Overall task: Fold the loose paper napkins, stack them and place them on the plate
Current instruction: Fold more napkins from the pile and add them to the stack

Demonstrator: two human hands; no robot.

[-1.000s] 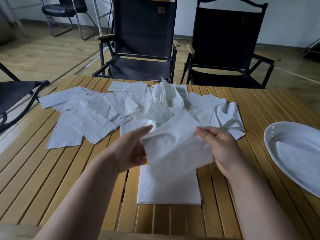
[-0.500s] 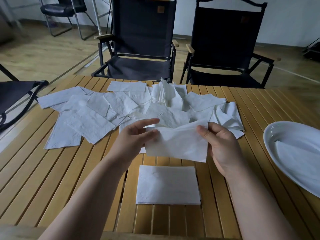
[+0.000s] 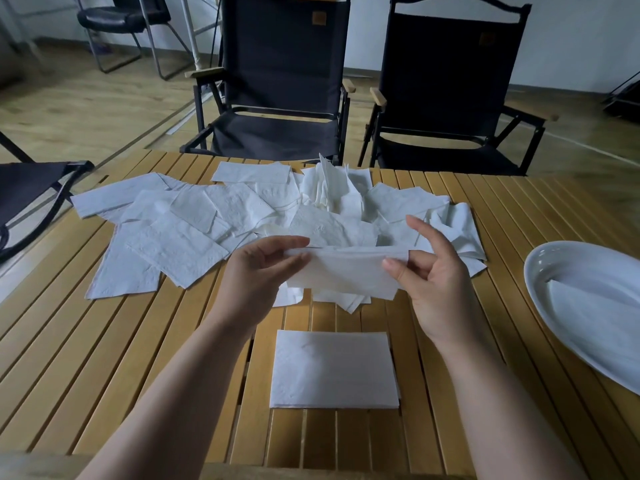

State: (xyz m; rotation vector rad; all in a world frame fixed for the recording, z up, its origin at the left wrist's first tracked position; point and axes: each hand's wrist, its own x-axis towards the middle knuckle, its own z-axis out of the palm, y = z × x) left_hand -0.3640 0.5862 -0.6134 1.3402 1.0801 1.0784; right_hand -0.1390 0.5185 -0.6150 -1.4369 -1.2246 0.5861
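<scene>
A white paper napkin (image 3: pixel 346 271) hangs folded in half above the table, its fold along the top. My left hand (image 3: pixel 256 275) pinches its top left corner. My right hand (image 3: pixel 433 271) pinches its top right edge between thumb and fingers, with the index finger raised. Below them a flat stack of folded napkins (image 3: pixel 334 370) lies near the table's front edge. Several loose napkins (image 3: pixel 214 216) are spread across the middle and far side of the table. A white oval plate (image 3: pixel 540 282) at the right edge holds a folded napkin (image 3: pixel 595 317).
The table (image 3: pixel 104 358) is made of yellow wooden slats. Two black folding chairs (image 3: pixel 277 98) stand behind its far edge, and part of another chair (image 3: pixel 31 188) shows at the left. A black office chair (image 3: pixel 117 22) stands far back on the wooden floor.
The held napkin went from open and draped over the stack to folded in half. Both hands rose and moved away from me, uncovering the stack.
</scene>
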